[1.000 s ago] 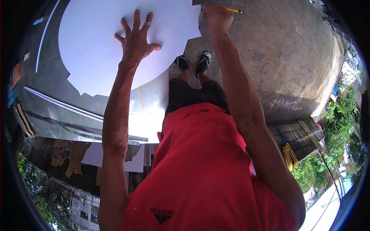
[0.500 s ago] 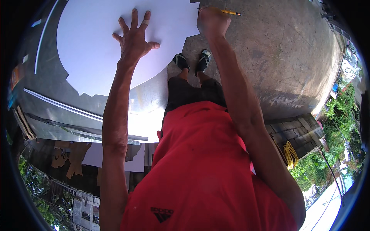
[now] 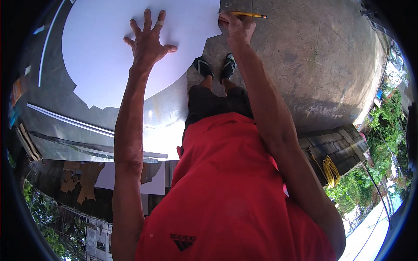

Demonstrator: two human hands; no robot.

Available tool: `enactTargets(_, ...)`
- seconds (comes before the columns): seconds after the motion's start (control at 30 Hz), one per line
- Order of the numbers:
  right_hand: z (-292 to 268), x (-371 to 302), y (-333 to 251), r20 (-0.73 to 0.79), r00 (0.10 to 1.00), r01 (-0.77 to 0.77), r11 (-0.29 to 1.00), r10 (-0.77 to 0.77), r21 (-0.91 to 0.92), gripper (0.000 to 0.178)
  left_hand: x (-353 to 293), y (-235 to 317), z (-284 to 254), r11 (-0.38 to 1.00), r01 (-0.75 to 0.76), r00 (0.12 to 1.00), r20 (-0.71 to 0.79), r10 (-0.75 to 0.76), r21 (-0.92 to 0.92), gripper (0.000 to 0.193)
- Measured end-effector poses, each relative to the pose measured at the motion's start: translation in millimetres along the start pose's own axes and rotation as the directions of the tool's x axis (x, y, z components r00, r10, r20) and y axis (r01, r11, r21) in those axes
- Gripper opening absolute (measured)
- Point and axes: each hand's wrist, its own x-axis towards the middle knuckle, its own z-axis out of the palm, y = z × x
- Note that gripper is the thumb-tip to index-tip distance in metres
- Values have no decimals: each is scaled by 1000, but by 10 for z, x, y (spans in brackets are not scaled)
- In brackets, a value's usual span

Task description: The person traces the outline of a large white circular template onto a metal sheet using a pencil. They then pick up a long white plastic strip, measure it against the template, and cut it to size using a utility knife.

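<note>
A large white sheet with jagged, notched edges lies on a grey metal-topped table. My left hand rests on the sheet with its fingers spread wide; a light band wraps one finger. At the sheet's right edge, my right hand is closed around a yellow pencil. The pencil is tilted nearly level, its tip beside the sheet's edge and its other end pointing right. Whether the tip touches the sheet, I cannot tell.
Long thin white strips lie on the table to the left. Brown and white cut pieces hang or lie under it. A coiled yellow rope hangs by a grey block ledge at right. Concrete floor spreads out to the right.
My right hand and the pencil have shifted slightly left, and the hand is no longer blurred. The left hand stays spread on the sheet; the whole view has moved a little.
</note>
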Motion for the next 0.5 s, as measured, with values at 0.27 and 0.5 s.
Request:
enactTargets(0.27,-39,-126,-15,-36,999,-1,998,-1,-59,24,-2,6,4,1000,-6,1000,-8,6,-2,111)
enactTargets(0.5,-118,-185,54,-53,999,-3,995,-2,-98,29,-19,13,-9,1000,3,1000,-10,-3,1,110)
